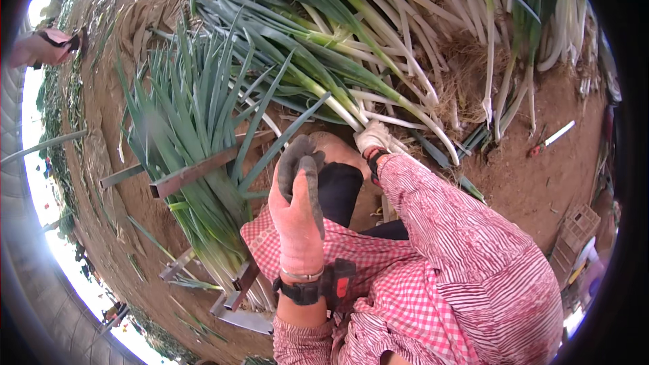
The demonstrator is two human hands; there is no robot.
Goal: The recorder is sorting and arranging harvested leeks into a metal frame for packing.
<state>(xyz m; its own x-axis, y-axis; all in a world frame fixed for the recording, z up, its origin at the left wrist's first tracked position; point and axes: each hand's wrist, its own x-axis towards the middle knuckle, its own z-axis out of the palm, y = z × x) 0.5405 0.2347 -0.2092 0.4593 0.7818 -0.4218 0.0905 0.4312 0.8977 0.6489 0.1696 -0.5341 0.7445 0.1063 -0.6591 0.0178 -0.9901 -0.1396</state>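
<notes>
My left hand [299, 203], in a pink glove with a grey palm, is raised before my lap with its fingers bent and nothing in it. My right hand [374, 137], in a whitish glove, grips the white stalks of a few long green onions [329, 101] at the edge of a large heap. To the left of my left hand, a thick bundle of green onions [187, 111] lies in a metal frame [195, 172], leaves towards the top of the view. Its white ends rest near a metal plate [243, 318] at the frame's foot.
More green onions with roots [456, 61] cover the soil at the top and right. A red-and-white slender tool [552, 138] lies on the soil at right, and a plastic crate [575, 230] stands below it. A pinkish object with dark bands [48, 48], unclear, is at upper left.
</notes>
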